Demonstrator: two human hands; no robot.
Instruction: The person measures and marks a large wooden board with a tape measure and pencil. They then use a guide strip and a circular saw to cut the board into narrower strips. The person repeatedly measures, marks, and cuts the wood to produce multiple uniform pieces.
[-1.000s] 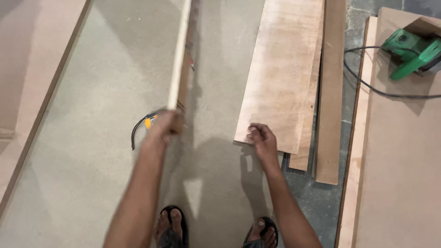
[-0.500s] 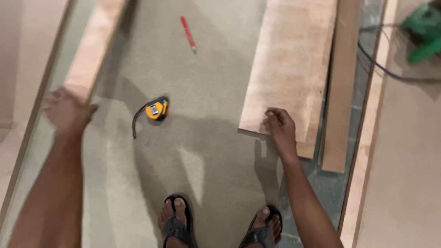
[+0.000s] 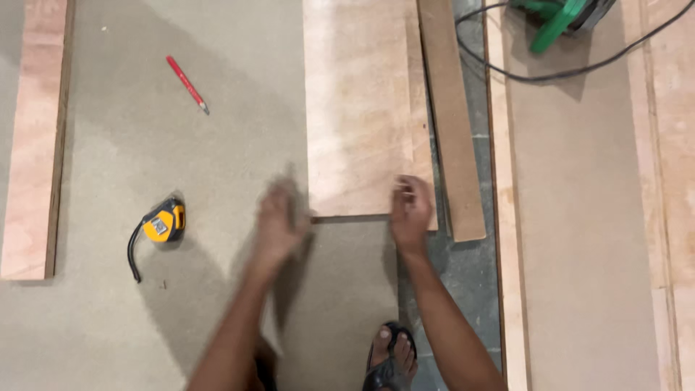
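The plywood panel [image 3: 360, 108] lies upper centre on the floor. My right hand [image 3: 411, 210] curls its fingers over the near corner; my left hand [image 3: 279, 221], blurred, seems open beside the edge. Grip both corners evenly before lifting.

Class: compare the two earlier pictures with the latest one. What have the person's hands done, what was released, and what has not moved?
The left hand let go of the narrow wooden strip, now lying flat at far left, and swung across to the plywood board's near edge. The right hand stayed on that board's near corner. Tape measure, red pencil and green power tool stayed put.
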